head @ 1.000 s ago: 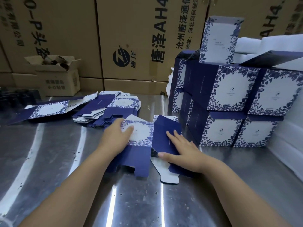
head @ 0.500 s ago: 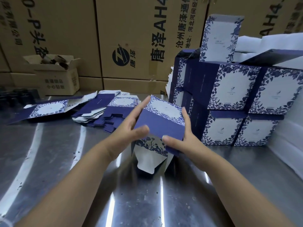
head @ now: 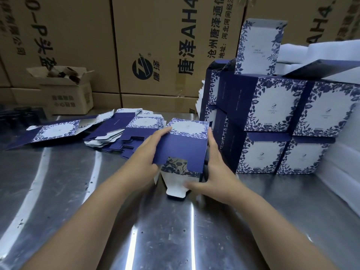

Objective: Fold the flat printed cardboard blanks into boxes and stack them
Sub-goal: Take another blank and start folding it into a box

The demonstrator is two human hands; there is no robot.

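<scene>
The steel table (head: 136, 230) fills the foreground, and both forearms reach across it to a half-formed box (head: 181, 151) held just above the table's middle. The box is opened into a tube and tilted, with its navy panel facing the camera, a floral white panel on top and its near end unclosed. A white bottom flap (head: 175, 184) hangs from that end. The left hand (head: 144, 154) lies against the box's left side with fingers straight; its thumb appears to bear on the lower left corner, though blur hides the contact. The right hand (head: 216, 172) lies flat against the right side, fingers extended upward, thumb stretched left onto the white flap. Neither hand is curled around the box. Behind the left hand lies a loose pile of flat blanks (head: 124, 137). To the right stands a stack of folded boxes (head: 272, 114), just beside the held box. Brown cartons (head: 155, 45) form the rear wall.
</scene>
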